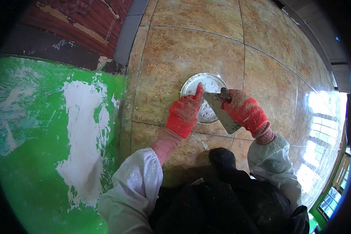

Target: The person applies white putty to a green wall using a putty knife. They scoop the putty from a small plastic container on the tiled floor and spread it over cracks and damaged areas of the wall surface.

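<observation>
My right hand point(245, 111), in a red glove crusted with white, is closed on a putty knife point(225, 117). Its wide grey blade is smeared and slants over the right side of a round white tub point(185, 90). Inside the tub lies white paste point(211, 82). My left hand point(186, 111), gloved in the same red, is at the tub's left side. Its index finger is stretched out over the paste, close to the blade's corner; whether they touch I cannot tell. The other fingers are curled, and nothing shows in them.
The tub stands on a brown tiled floor point(183, 50). To the left, a green wall point(35, 187) bears a broad white patch point(84, 136). Worn dark red panelling point(82, 23) is at upper left. A black shoe point(222, 158) is below the tub. Windows point(331, 201) show at lower right.
</observation>
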{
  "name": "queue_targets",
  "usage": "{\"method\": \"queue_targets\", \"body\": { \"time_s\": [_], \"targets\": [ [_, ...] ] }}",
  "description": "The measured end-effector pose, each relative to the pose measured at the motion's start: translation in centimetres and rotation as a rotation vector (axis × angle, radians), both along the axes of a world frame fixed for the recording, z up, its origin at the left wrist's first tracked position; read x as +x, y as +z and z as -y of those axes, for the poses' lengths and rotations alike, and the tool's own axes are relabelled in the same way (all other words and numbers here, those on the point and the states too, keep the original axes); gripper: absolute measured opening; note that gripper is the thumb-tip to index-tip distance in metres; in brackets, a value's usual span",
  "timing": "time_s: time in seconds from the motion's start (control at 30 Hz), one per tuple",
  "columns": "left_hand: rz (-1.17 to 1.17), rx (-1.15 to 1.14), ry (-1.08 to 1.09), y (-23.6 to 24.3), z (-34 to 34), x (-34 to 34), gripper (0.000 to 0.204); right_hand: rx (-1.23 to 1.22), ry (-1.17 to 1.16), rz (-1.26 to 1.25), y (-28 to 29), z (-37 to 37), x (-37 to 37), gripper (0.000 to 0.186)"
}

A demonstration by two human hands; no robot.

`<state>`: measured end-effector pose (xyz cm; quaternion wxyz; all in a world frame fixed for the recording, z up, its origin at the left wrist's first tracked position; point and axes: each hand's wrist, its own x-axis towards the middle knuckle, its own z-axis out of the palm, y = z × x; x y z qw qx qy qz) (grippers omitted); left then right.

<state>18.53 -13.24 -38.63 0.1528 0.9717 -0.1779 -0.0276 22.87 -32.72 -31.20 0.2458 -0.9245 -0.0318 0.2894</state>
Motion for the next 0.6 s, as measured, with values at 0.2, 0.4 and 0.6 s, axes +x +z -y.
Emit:
{"method": "queue_targets", "body": {
  "time_s": [0.2, 0.4, 0.6],
  "targets": [
    [0.232, 0.052, -0.013, -2.8, 0.9, -0.6, 0.06, -0.215, 0.581, 0.452, -1.8, 0.7, 0.4, 0.024],
    [0.154, 0.389, 0.009, -3.2, 2.4, -1.1, 0.045, -0.07, 0.236, 0.32, -4.3, 3.7, 2.4, 0.025],
    [0.108, 0.4, -0.026, -7.1, 3.1, 1.4, 0.023, -0.043, 0.092, 0.06, -4.0, 5.9, 2.0, 0.036]
  ]
}}
